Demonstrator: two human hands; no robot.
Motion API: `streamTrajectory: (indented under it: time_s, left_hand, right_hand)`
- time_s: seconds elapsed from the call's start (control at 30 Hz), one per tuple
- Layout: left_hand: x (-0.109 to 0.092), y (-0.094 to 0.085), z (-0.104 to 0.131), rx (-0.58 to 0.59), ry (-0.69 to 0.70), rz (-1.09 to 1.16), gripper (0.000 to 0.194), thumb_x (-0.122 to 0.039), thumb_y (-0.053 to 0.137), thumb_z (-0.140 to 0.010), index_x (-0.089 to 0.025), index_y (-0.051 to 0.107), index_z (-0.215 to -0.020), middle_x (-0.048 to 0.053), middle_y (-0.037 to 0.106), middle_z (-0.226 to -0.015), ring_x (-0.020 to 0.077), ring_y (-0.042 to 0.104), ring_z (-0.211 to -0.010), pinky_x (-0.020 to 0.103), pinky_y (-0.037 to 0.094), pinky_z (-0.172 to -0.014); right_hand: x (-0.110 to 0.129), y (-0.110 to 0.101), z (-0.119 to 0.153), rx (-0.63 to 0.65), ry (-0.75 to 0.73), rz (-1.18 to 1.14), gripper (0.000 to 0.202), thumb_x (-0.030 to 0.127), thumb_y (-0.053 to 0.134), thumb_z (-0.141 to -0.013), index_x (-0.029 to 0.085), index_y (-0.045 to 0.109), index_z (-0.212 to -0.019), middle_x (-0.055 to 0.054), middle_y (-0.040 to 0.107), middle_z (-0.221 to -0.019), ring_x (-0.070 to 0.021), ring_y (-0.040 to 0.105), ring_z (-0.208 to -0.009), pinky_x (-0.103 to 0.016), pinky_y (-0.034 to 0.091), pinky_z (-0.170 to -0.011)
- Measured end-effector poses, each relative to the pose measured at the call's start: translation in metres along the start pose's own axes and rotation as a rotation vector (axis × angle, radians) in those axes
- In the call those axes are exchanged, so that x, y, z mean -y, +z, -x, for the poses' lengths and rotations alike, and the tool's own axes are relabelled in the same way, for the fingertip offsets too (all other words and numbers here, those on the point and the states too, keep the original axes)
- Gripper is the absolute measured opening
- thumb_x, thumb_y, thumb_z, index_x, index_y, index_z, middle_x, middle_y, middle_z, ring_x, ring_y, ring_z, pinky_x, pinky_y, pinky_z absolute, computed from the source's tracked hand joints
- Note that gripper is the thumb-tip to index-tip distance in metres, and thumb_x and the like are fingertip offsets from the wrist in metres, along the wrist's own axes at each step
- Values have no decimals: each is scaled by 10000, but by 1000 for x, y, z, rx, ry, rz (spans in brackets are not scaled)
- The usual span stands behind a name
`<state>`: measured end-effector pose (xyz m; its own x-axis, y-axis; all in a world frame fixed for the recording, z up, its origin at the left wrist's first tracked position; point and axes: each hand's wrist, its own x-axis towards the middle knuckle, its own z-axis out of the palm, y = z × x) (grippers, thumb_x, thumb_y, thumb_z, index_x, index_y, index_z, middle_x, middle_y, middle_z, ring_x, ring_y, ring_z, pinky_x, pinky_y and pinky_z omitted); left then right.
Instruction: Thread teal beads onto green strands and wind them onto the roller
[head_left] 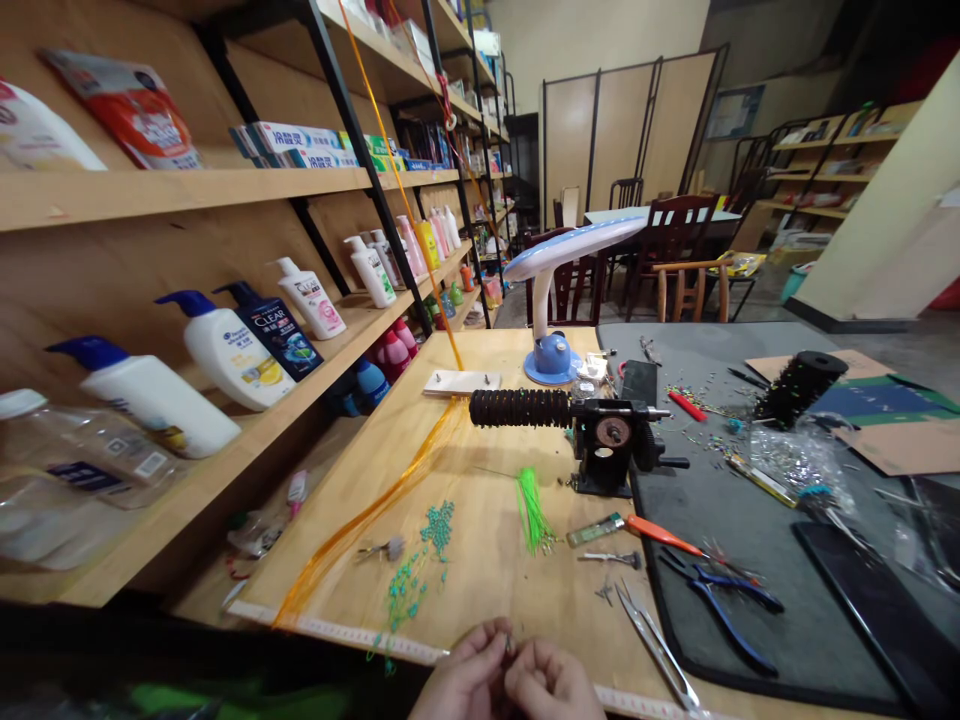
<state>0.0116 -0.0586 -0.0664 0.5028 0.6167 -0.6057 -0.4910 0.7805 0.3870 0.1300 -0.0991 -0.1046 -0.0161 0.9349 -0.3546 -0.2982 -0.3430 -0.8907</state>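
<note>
My left hand [474, 665] and my right hand [546, 682] meet at the table's front edge, fingertips pinched together. Between them is something tiny, too small to make out. Ahead lies a bundle of bright green strands [531, 510]. Left of it are turquoise beads [437, 527] and thin green threads with beads [405, 590]. A long bundle of orange threads [367, 515] runs from a pale clamped block [460, 383] to the table's front left. Behind the green bundle stands a black hand-crank winder [606, 440] with a dark ribbed roll [517, 408] on its shaft.
Tweezers [654, 645], blue-handled pliers [720, 610] and an orange-handled tool [664, 535] lie to the right. A dark phone [862, 610] rests on the grey mat [697, 470]. At the back stands a blue-and-white lamp [553, 355]. Shelves of bottles [247, 410] line the left side.
</note>
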Motion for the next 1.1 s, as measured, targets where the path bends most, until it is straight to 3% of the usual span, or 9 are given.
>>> streamTrajectory:
  time_s: [0.5,1.1]
  left_hand:
    - [-1,2,2,2,6,-31,296,-236,882,-594,-169,687,-807,-2,671,-684,149,619,-665,256,388,-671]
    - [-2,2,3,3,-2,-31,297,-229,876,-601,-163,681,-815,-4,655,-688,142,603,-660,255,370,-656]
  right_hand:
    - [16,2,5,-37,2,48,275,402,652,-638,195,481,-576,81,387,-479,-78,282,-469,-221,206,-472]
    - [18,3,6,-15,16,46,269,407,643,-636,203,477,-577,79,391,-477,-77,261,-452,-230,184,-463]
